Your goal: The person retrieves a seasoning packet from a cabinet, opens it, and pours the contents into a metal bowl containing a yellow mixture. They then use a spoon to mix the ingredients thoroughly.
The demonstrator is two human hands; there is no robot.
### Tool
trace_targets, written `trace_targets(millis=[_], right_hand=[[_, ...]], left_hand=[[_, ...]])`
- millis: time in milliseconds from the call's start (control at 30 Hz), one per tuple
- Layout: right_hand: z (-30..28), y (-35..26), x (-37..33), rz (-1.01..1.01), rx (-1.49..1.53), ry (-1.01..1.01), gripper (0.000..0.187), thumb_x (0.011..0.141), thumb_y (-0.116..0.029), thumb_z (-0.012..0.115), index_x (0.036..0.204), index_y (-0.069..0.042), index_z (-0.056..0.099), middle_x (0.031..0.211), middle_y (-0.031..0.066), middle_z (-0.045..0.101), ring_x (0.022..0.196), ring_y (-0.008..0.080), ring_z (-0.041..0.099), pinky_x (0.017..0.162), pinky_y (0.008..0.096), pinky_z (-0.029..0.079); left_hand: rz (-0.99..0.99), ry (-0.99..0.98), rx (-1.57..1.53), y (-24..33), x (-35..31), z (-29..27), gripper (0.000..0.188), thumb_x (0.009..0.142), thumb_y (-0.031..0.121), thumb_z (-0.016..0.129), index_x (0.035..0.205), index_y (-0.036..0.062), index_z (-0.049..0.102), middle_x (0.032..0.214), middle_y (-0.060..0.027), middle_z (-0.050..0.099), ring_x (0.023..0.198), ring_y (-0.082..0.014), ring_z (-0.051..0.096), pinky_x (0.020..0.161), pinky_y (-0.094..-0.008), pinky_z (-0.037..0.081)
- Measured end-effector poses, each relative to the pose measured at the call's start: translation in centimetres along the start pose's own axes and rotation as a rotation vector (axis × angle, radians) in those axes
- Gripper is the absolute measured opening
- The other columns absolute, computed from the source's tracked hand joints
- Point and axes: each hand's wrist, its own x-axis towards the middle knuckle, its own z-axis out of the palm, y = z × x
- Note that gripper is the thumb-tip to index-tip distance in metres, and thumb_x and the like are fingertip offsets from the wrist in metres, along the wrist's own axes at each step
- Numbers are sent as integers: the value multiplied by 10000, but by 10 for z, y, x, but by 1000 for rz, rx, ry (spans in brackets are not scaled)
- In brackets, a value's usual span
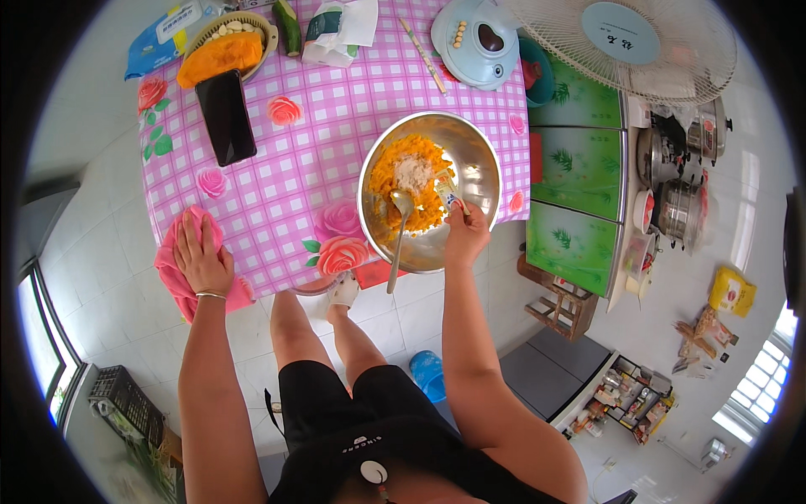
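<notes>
A wide steel mixing bowl (489,181) stands near the right edge of the table. Inside it lies orange mash (388,164), like mashed pumpkin, with a pale beige powdery heap (413,173) on top. A metal spoon (397,252) leans in the bowl, its handle out over the near rim. Over the bowl's right side, my right hand (467,235) pinches a small printed sachet (447,190), tilted toward the mash. Flat on a crumpled pink cloth (180,277) at the table's left front corner rests my left hand (201,260), holding nothing.
A black phone (227,118) lies at the left, touching a basket (270,35) with an orange pumpkin piece (220,59). Farther back are a green cucumber (288,29), a tissue pack (332,34), a patterned stick (424,57) and a light blue appliance (470,46). A fan (621,38) stands back right.
</notes>
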Motion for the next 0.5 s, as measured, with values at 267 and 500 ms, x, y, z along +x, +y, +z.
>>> trace_targets(millis=[267, 500], right_hand=[[-1, 15, 12, 235, 292, 17, 62, 843, -64, 620, 891, -26, 612, 699, 14, 582, 583, 78, 532, 533, 210, 414], [-15, 44, 17, 678, 1136, -146, 85, 792, -63, 612, 806, -81, 530, 716, 37, 554, 685, 176, 519, 603, 298, 414]], left_hand=[[-13, -14, -9, -1, -1, 1, 648, 726, 191, 566, 1352, 131, 407, 1469, -102, 257, 1332, -316, 262, 1056, -497, 224], [-18, -17, -10, 0, 1, 2, 653, 718, 191, 570, 1350, 139, 413, 1471, -105, 254, 1331, -324, 263, 1048, -505, 234]])
